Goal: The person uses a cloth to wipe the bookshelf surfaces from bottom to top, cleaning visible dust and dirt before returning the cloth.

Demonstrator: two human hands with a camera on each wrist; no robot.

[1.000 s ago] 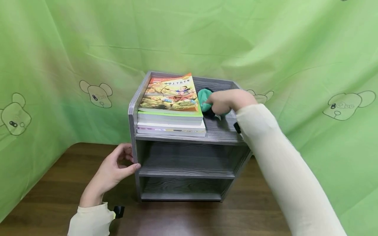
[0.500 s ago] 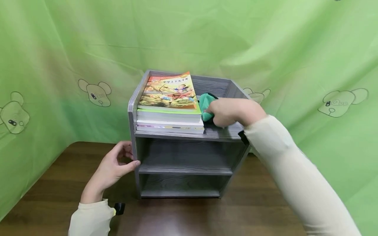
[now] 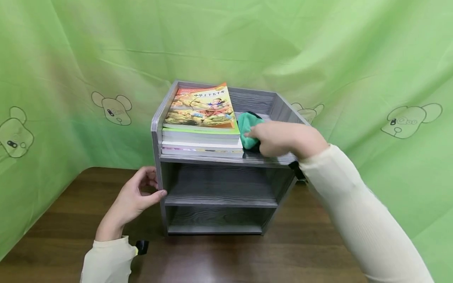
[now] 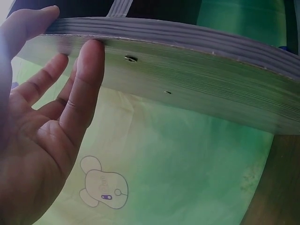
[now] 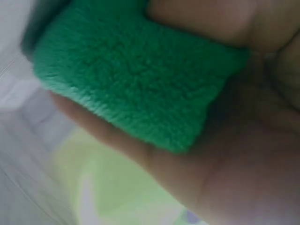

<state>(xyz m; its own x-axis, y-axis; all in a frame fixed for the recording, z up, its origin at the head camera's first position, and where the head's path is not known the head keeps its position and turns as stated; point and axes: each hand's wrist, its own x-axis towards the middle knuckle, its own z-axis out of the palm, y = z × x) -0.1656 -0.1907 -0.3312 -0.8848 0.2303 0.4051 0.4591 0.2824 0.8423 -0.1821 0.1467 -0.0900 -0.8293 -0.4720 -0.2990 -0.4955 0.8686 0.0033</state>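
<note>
My right hand (image 3: 283,137) grips a fuzzy green cloth (image 3: 247,127) on the top board of a grey wood-grain shelf (image 3: 221,202). A dark part of the cloth shows beside the green. Close up in the right wrist view, the cloth (image 5: 131,70) is bunched between thumb and fingers. Just left of it lies a stack of books (image 3: 201,114), the top one with a colourful illustrated cover. My left hand (image 3: 136,196) holds the shelf's left side panel. In the left wrist view its thumb is at the panel's front edge (image 4: 154,33) and its fingertips reach the outer face.
Raised side walls and a back wall (image 3: 253,100) border the shelf's top. Two lower compartments open to the front. The shelf stands on a brown wooden floor (image 3: 301,251). A green curtain (image 3: 226,43) with mouse-like drawings hangs behind and to both sides.
My right hand has moved the cloth along the top board toward its front edge. My left hand has stayed at the side panel. The head view has shifted slightly.
</note>
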